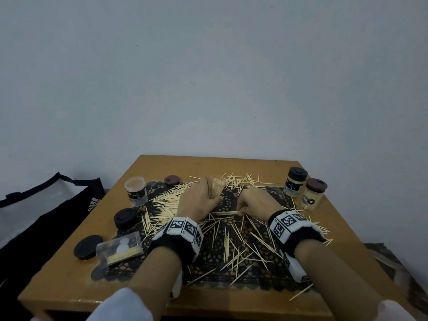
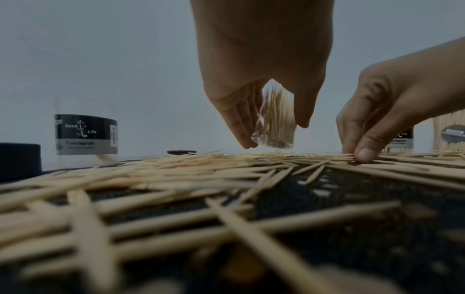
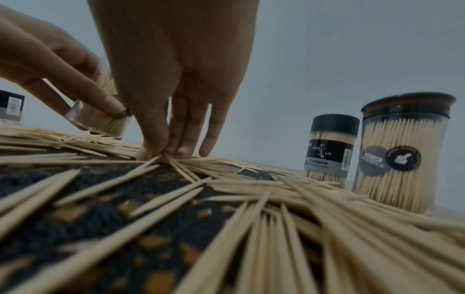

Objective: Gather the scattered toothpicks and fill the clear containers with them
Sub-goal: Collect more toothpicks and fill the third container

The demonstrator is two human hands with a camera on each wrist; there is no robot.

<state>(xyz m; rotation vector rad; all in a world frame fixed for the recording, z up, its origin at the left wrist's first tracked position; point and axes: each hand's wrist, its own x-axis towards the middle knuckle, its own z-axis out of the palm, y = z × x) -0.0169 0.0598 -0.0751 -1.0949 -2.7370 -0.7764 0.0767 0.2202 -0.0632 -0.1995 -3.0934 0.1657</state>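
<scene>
Loose toothpicks point(image 1: 234, 249) lie scattered over a black lace mat point(image 1: 208, 272) on the wooden table point(image 1: 69, 290). My left hand point(image 1: 208, 193) grips a clear container point(image 1: 217, 185), tilted and partly filled with toothpicks, just above the mat. The left wrist view shows the container point(image 2: 276, 123) between thumb and fingers, its base lifted off the pile. To its right, my right hand point(image 1: 239, 210) pinches a small bundle of toothpicks point(image 1: 225, 213) against the mat. In the right wrist view its fingertips point(image 3: 161, 153) press down on the toothpicks' ends.
An open, near-empty labelled container point(image 1: 136, 191) stands at the back left near a brown lid point(image 1: 172, 180) and two black lids point(image 1: 125, 218). Two capped full containers point(image 1: 295, 181) point(image 1: 313, 196) stand at the back right. A plastic packet point(image 1: 119, 247) lies front left. A black bag point(image 1: 46, 205) sits beside the table.
</scene>
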